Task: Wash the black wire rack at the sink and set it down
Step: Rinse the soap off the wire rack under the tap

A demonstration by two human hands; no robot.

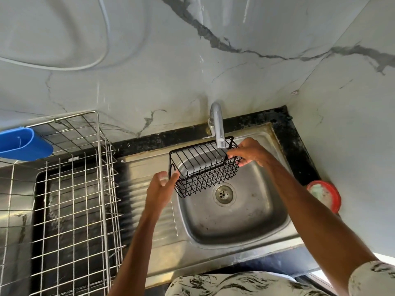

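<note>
Your rack (204, 178) hangs tilted in the middle of the frame, above the sink (245, 223) and right under the tap (218, 129). Your right hand (250, 152) grips its right end, fingers curled over the rim wire. Your left hand (159, 187) meets the left end with fingers nearly straight and slightly apart, tips touching the wire. A steel basket (74, 199) stands at lower left, with a blue cup (21, 144) on its far corner.
</note>
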